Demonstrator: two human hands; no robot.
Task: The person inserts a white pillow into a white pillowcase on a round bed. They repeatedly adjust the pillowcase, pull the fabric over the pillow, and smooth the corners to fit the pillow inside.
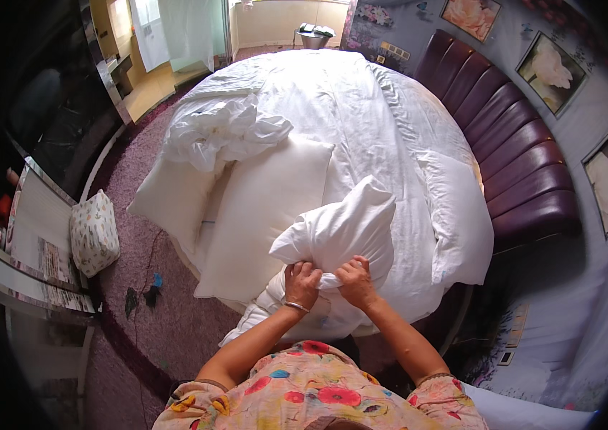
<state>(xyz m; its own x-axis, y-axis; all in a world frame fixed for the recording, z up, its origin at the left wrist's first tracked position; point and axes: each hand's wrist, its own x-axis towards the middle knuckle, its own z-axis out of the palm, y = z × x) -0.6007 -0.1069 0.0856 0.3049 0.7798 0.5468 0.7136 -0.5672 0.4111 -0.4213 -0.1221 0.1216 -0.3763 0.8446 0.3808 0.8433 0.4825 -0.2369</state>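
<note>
Both my hands grip the near edge of a white pillowcase (344,231), which bulges with a pillow at its far end. My left hand (303,282) pinches the cloth on one side of the opening, and my right hand (357,282) holds the other side, a short way apart. Loose white fabric (266,312) hangs below my left wrist at the bed's near edge. Just beyond my left hand lies a bare cream pillow (277,199). A second bare pillow (175,199) rests at the bed's left edge, partly under crumpled white linen (223,129).
The round bed (331,102) carries a white cover. On its right lies a white-cased pillow (457,220), beside a curved purple padded headboard (508,140). A patterned bag (95,234) stands on the purple carpet (137,156) at left, near a thin cable and small dark items (151,295).
</note>
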